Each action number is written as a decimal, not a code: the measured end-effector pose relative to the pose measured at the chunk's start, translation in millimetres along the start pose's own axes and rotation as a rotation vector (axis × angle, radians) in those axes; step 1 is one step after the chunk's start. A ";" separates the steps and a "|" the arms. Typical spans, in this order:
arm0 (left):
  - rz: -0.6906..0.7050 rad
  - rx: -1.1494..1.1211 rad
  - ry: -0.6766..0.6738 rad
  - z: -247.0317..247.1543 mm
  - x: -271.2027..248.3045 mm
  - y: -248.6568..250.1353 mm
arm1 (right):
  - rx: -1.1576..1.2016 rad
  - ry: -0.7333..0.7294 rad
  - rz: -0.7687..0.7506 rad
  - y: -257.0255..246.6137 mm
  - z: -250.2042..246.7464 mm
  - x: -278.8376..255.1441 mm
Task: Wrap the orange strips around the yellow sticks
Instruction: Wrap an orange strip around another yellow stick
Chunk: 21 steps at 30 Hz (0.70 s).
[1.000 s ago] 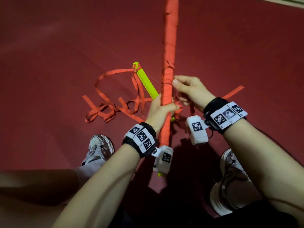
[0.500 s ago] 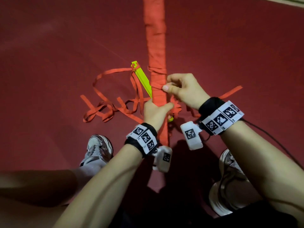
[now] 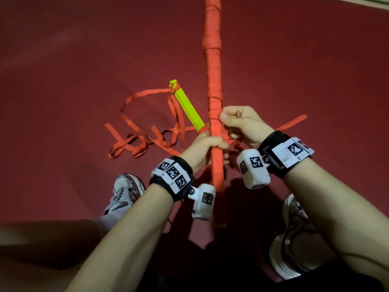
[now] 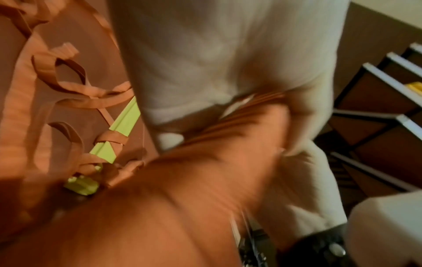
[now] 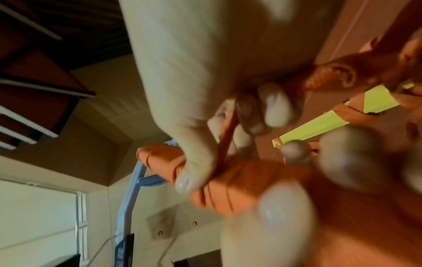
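left hand fist round wrapped stick, steadying it | right hand at 2 o'clock pinches orange strip, probably tensioning | bare yellow stick waits at 10

The wrapped stick, which leaned left of the bare yellow stick's far end half a second ago, now stands nearly upright again, further right of it; the right hand has closed into a tighter fist against the wrapped stick, thumb pressed to the wrap, pinching the orange strip; the left hand has shifted slightly toward the person along it.
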<state>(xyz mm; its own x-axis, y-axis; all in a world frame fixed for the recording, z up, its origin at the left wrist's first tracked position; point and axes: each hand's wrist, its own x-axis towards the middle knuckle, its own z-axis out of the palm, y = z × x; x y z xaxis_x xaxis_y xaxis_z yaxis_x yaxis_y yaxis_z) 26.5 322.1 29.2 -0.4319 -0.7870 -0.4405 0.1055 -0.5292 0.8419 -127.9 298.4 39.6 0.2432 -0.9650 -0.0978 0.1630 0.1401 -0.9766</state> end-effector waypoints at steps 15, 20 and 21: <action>0.218 0.065 -0.028 -1.4 -1.8 -3.9 | 0.208 -0.090 0.065 -0.9 -6.5 4.0; 0.153 0.136 -0.028 -1.4 -3.3 -7.8 | 0.126 -0.156 0.043 -5.0 -6.8 -4.1; 0.172 0.146 0.036 0.1 0.5 -8.0 | 0.122 -0.114 0.031 -5.4 -5.0 -2.4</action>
<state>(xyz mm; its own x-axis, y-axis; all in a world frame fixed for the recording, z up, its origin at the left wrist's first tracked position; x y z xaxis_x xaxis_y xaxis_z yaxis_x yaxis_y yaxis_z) 25.3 325.9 22.3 -0.3858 -0.8739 -0.2958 0.0423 -0.3370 0.9405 -134.1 298.8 44.1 0.3557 -0.9294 -0.0982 0.2672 0.2018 -0.9423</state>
